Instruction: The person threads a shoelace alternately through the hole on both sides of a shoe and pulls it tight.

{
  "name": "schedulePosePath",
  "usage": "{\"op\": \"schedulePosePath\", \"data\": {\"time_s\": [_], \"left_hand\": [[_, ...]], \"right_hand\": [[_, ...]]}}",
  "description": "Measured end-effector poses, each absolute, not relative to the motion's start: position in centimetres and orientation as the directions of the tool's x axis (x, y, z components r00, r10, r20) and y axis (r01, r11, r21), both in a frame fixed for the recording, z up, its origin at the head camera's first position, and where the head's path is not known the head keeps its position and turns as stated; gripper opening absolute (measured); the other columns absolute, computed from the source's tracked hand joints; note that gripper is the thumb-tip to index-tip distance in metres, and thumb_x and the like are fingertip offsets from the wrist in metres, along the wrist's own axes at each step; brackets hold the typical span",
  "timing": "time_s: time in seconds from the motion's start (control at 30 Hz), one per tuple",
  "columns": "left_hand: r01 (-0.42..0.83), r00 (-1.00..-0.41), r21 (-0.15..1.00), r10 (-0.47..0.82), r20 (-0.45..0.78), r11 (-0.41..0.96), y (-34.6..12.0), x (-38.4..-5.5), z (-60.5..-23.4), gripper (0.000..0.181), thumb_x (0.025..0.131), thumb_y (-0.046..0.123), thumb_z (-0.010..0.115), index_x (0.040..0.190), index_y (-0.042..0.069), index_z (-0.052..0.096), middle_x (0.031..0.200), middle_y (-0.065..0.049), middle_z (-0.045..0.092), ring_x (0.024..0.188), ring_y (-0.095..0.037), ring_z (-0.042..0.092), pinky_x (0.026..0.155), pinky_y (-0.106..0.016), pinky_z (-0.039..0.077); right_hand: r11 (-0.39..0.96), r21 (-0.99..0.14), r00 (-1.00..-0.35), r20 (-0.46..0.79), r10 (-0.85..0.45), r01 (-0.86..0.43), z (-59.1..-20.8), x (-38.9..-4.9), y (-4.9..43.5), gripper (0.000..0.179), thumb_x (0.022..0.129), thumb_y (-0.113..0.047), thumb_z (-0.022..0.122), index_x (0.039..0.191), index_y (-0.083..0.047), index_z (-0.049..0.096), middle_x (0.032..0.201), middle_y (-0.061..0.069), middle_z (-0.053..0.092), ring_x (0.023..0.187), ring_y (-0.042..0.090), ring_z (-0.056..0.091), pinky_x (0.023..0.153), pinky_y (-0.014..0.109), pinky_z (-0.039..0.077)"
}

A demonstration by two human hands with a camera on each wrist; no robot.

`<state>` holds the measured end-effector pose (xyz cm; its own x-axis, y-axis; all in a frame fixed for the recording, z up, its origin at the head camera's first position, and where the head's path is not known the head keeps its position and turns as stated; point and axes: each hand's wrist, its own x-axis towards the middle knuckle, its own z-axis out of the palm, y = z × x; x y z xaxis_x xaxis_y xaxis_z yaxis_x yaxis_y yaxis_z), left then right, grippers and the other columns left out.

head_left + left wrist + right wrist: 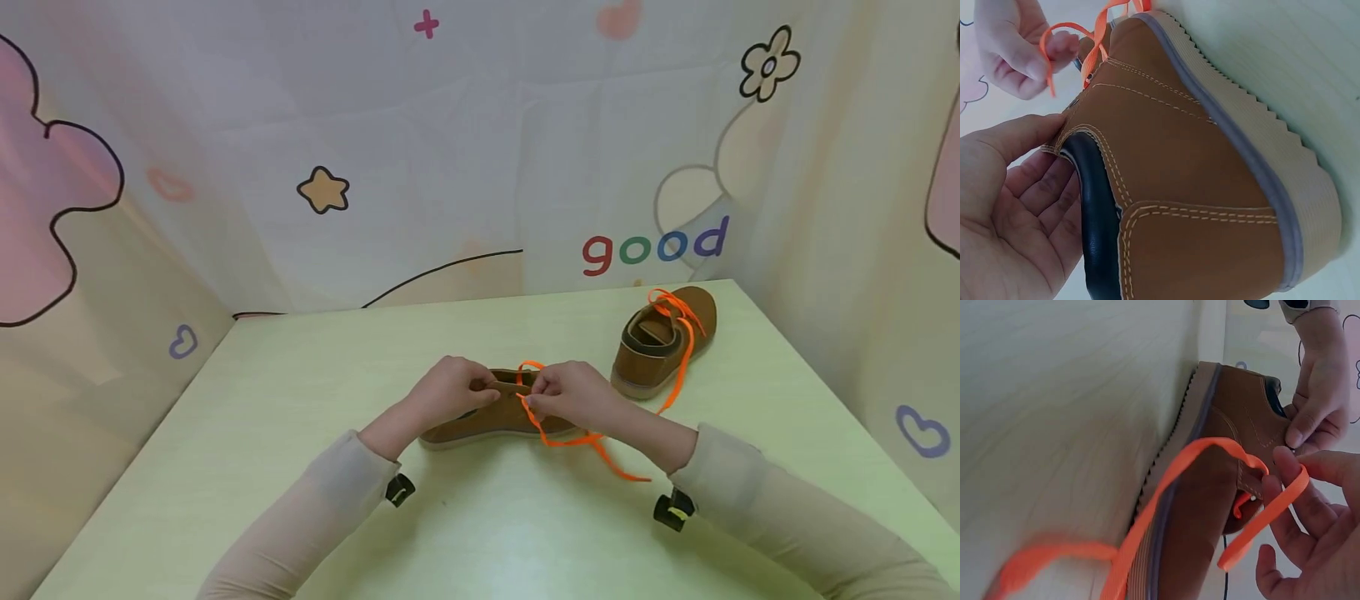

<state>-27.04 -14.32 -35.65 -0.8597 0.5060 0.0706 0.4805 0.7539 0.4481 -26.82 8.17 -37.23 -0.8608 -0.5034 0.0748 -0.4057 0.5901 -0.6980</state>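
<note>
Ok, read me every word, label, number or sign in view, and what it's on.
"good": backdrop, coloured letters.
"+": backdrop, pink.
Yellow mark on right wrist's black device: too small to read.
Near shoe, far shoe: no readable text.

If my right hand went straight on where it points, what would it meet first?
Likely the nearer brown shoe, then your left hand; the exact gap is hard to judge.

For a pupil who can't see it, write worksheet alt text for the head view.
A left hand grips the top edge of a brown shoe on a pale green table while the right hand holds its orange lace. A second shoe with matching laces stands farther back on the right, before a patterned backdrop reading "good".
</note>
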Motion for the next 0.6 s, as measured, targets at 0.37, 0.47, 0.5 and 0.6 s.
{"op": "schedulePosePath", "data": {"time_s": [0.37,0.47,0.5,0.6], "left_hand": [[0.514,-0.844,0.411,0.528,0.089,0.753,-14.5,-26.2,-36.1,0.013,0.094,0.012,0.073,0.105,0.005,0.076,0.084,-0.004,0.072,0.069,-0.009,0.053,0.065,-0.019,0.042],[0.557,-0.827,0.338,0.544,0.142,0.758,-14.5,-25.8,-36.1,0.015,0.093,0.013,0.075,0.105,0.006,0.077,0.088,-0.005,0.077,0.072,-0.012,0.062,0.067,-0.021,0.048],[0.569,-0.821,0.314,0.546,0.164,0.761,-14.5,-25.7,-36.1,0.014,0.092,0.013,0.075,0.104,0.006,0.078,0.09,-0.005,0.078,0.073,-0.013,0.065,0.067,-0.022,0.051],[0.581,-0.813,0.277,0.539,0.219,0.765,-14.4,-25.6,-36.3,0.014,0.09,0.013,0.077,0.101,0.006,0.08,0.092,-0.006,0.081,0.077,-0.017,0.072,0.07,-0.026,0.055]], "right_hand": [[0.567,-0.753,-0.879,0.033,-0.475,-0.334,-38.2,-27.0,5.9,0.013,0.099,-0.011,0.063,0.103,0.001,0.061,0.071,0.007,0.072,0.062,0.017,0.065,0.058,0.022,0.044],[0.55,-0.757,-0.824,-0.028,-0.566,-0.353,-38.0,-27.7,6.0,0.016,0.101,-0.009,0.059,0.11,0.005,0.061,0.073,0.009,0.074,0.059,0.017,0.065,0.059,0.022,0.046],[0.537,-0.766,-0.798,-0.053,-0.6,-0.353,-37.9,-28.0,6.1,0.018,0.102,-0.009,0.058,0.111,0.006,0.064,0.075,0.01,0.075,0.06,0.016,0.066,0.061,0.023,0.049],[0.493,-0.822,-0.739,-0.139,-0.659,-0.285,-37.8,-29.2,6.5,0.024,0.103,-0.01,0.058,0.115,0.007,0.069,0.084,0.012,0.079,0.069,0.013,0.072,0.073,0.027,0.058]]}}
